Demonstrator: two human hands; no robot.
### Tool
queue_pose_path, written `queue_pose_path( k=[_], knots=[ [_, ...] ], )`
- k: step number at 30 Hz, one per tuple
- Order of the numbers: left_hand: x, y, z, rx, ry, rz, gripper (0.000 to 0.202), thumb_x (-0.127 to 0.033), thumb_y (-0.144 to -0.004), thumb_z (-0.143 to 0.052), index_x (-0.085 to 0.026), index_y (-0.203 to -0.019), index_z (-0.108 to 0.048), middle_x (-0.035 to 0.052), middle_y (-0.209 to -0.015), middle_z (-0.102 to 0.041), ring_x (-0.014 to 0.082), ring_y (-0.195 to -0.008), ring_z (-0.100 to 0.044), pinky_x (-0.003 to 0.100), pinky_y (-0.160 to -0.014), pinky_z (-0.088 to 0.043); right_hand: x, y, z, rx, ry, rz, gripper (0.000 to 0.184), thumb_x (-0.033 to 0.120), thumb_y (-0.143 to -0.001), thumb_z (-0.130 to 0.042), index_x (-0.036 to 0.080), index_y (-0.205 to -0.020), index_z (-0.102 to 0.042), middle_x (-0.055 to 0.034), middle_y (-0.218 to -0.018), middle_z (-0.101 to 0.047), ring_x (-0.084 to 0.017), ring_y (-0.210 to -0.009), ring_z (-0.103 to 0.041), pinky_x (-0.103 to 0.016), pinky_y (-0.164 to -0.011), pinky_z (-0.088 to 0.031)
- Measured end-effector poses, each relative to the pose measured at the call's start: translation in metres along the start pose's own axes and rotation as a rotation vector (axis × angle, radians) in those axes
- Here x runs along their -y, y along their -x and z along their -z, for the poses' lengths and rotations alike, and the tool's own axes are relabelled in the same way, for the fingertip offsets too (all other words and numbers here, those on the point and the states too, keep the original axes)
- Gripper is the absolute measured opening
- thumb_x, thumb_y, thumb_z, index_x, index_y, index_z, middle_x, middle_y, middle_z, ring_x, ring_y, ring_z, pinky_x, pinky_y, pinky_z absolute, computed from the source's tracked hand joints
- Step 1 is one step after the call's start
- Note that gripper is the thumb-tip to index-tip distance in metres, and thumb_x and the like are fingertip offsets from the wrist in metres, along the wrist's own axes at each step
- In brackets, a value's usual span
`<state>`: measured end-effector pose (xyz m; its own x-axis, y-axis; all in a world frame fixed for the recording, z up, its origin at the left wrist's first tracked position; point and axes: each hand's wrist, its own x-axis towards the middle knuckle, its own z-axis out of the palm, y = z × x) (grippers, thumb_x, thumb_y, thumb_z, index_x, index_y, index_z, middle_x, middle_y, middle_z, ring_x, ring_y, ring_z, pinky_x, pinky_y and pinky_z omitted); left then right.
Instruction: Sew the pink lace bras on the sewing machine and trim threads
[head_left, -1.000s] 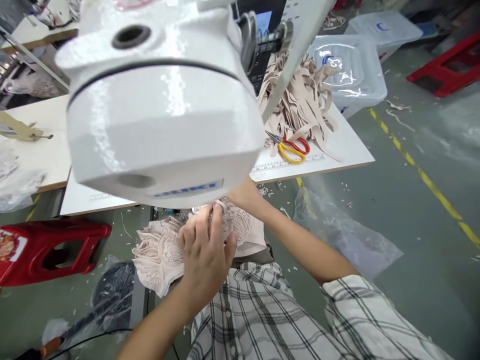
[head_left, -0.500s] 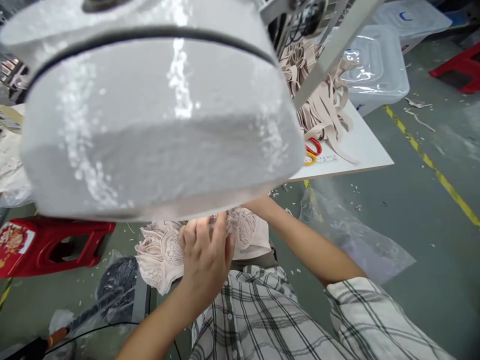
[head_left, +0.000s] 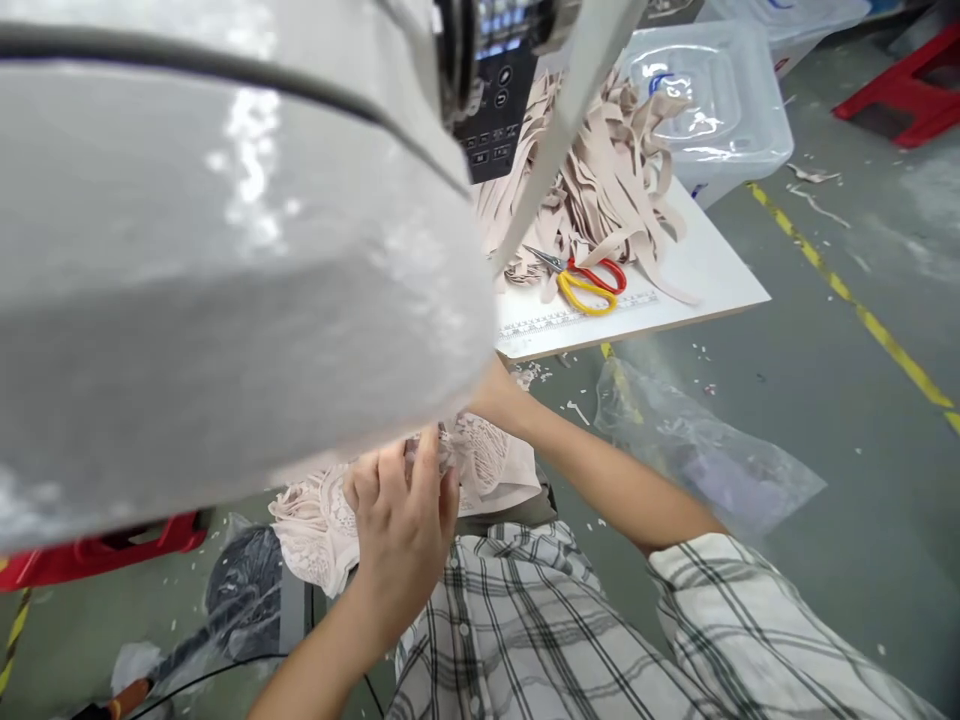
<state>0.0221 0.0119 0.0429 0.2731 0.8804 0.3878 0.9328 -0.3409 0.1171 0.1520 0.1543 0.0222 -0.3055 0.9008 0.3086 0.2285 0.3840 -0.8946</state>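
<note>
A pale pink lace bra [head_left: 487,455] lies over my lap at the machine's near edge. My left hand [head_left: 401,520] rests on it with its fingers stretched out and slightly apart; the fingertips reach under the machine head. My right hand [head_left: 491,392] extends beneath the machine from the right, its fingers hidden. A large white sewing machine head [head_left: 247,330] blocks much of the upper left. More gathered lace pieces [head_left: 315,525] hang left of my left hand.
Scissors [head_left: 592,285] with red and yellow handles lie by a ruler [head_left: 555,322] on the white tabletop [head_left: 697,285]. Beige straps [head_left: 607,180] are heaped behind. Clear plastic boxes [head_left: 712,100], red stools [head_left: 907,90] and a plastic bag [head_left: 712,450] stand or lie around the floor.
The view has shifted, so the machine head sits further left and lower, showing the control panel and whole scissors. Both hands keep nearly the same place at the lace.
</note>
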Motion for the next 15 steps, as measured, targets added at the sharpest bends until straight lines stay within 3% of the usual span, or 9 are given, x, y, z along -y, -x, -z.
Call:
queue_pose_path(
  k=[6,9,15],
  knots=[
    [0.016,0.013,-0.003,-0.098,0.050,0.056,0.053,-0.026,-0.086,-0.067,-0.015,-0.135,-0.052,0.0221,-0.131,-0.054,0.0335,-0.118,-0.053,0.047,-0.100,-0.037,-0.003,0.000,0.000,-0.061,-0.029,0.054,0.006,0.014,-0.082,-0.059,0.018,-0.084,-0.063,-0.0018,-0.096,-0.060,-0.014,-0.075,-0.051,-0.026,-0.066,-0.042],
    [0.028,0.020,-0.004,-0.154,0.107,0.162,0.049,-0.029,-0.088,-0.064,-0.018,-0.134,-0.052,0.0196,-0.131,-0.053,0.0325,-0.121,-0.051,0.048,-0.103,-0.036,-0.004,0.002,0.002,-0.088,-0.007,0.036,0.002,0.019,-0.085,-0.061,0.019,-0.085,-0.063,-0.0017,-0.096,-0.058,-0.012,-0.069,-0.047,-0.026,-0.064,-0.039],
    [0.043,0.030,-0.006,-0.150,0.374,0.398,0.033,-0.027,-0.093,-0.056,-0.022,-0.126,-0.057,0.0136,-0.128,-0.056,0.0269,-0.124,-0.049,0.045,-0.106,-0.038,-0.005,0.006,0.004,-0.084,0.009,0.028,0.010,0.030,-0.088,-0.064,0.020,-0.088,-0.066,-0.0024,-0.099,-0.057,-0.012,-0.069,-0.045,-0.025,-0.063,-0.039]
  ],
)
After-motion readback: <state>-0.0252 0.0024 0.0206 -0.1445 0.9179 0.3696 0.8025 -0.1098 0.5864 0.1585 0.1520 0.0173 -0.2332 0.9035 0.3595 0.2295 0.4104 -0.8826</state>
